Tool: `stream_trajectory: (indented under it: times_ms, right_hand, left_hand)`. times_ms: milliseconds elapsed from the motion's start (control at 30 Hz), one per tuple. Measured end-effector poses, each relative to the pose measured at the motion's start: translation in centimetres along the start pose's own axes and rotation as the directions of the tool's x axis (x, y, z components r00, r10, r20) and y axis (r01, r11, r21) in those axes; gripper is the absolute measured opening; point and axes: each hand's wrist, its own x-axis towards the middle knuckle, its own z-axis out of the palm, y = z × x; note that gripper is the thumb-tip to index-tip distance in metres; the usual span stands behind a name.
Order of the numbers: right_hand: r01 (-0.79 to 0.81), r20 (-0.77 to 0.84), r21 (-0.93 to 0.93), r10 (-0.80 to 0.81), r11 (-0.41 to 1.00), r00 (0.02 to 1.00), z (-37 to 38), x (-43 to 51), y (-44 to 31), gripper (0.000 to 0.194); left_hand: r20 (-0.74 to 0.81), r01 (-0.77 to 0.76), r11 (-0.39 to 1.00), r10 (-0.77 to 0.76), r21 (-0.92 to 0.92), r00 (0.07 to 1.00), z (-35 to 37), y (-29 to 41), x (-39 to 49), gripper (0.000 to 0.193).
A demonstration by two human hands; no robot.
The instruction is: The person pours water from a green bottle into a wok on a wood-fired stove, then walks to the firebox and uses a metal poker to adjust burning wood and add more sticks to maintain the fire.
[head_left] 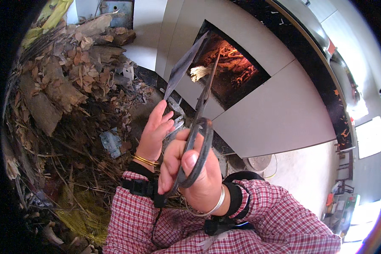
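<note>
My right hand (192, 171) is closed around the looped handles of dark metal fire tongs (206, 92). The long jaws of the tongs reach into the square opening of a tiled stove (254, 123), where embers and burning twigs (230, 52) glow orange. A pale piece of split wood (199, 73) lies at the left side of the opening. The stove's thin metal door (185, 65) stands swung out. My left hand (155, 133) is raised with its fingers apart, a fingertip at the lower corner of the door; whether it presses there I cannot tell.
Bark, firewood (47, 85), dry leaves and twigs are heaped at the left, with a crumpled plastic wrapper (111, 143) among them. Yellow netting (82, 216) lies at the lower left. A round bucket (257, 163) stands beyond the stove's lower corner. The dark stove-top edge (325, 79) curves along the right.
</note>
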Motion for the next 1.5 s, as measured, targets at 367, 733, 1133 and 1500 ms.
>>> stream_trajectory:
  times_ms: [367, 733, 1133, 1500]
  right_hand:
    - [-0.025, 0.05, -0.006, 0.025, 1.0, 0.998, 1.0, -2.4, 0.2, 0.055]
    - [0.027, -0.008, -0.053, -0.028, 0.998, 1.0, 0.9, -1.5, -1.6, 0.046]
    - [-0.034, -0.248, -0.175, -0.011, 0.984, 0.969, -2.2, 4.3, -2.5, 0.056]
    - [0.078, -0.366, -0.087, -0.105, 0.993, 0.925, -5.4, 5.0, -2.2, 0.04]
  left_hand:
    - [0.055, 0.062, 0.998, -0.06, -0.029, 0.997, 0.3, -0.9, 0.2, 0.062]
    - [0.057, 0.08, 0.996, -0.082, 0.043, 0.995, 3.8, 4.1, -5.9, 0.063]
    - [0.077, -0.054, 0.995, 0.048, 0.078, 0.996, -1.5, 0.1, -5.5, 0.063]
    - [0.047, -0.055, 0.993, 0.05, 0.106, 0.998, -0.4, 0.5, -6.2, 0.064]
